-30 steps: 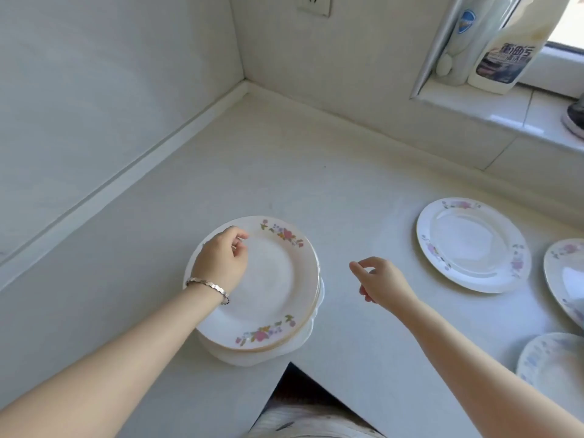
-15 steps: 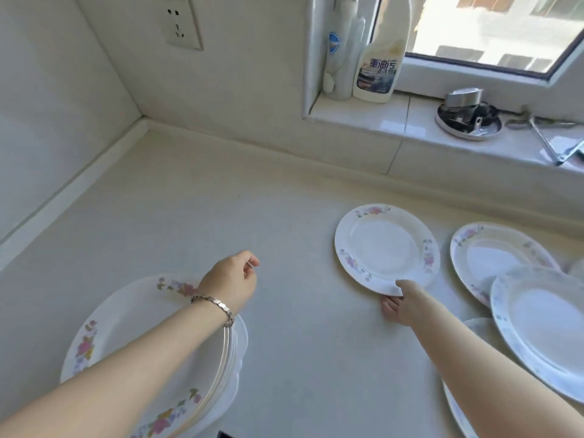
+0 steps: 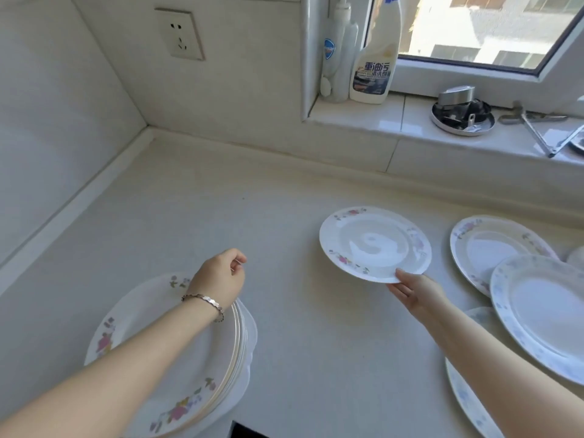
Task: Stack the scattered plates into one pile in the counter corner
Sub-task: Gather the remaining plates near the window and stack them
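My right hand (image 3: 414, 292) grips the near rim of a white flowered plate (image 3: 374, 243), tilted and lifted a little off the counter. A pile of flowered plates (image 3: 148, 352) sits at the lower left, partly under my left forearm. My left hand (image 3: 219, 276), with a bracelet at the wrist, hovers over the pile's far edge, fingers loosely curled and holding nothing. More plates lie to the right: a flowered one (image 3: 493, 248), a blue-patterned one (image 3: 543, 311) overlapping it, and another (image 3: 467, 399) beneath my right arm.
The counter corner (image 3: 148, 131) lies far left, under a wall socket (image 3: 180, 34). On the window sill stand a cleaner bottle (image 3: 376, 61) and a pump bottle (image 3: 336, 55), with a metal dish (image 3: 461, 115) and tongs (image 3: 537, 128) further right.
My right hand has closed on the plate's near rim and raised it off the counter. My left hand stays over the pile. The view has shifted slightly.
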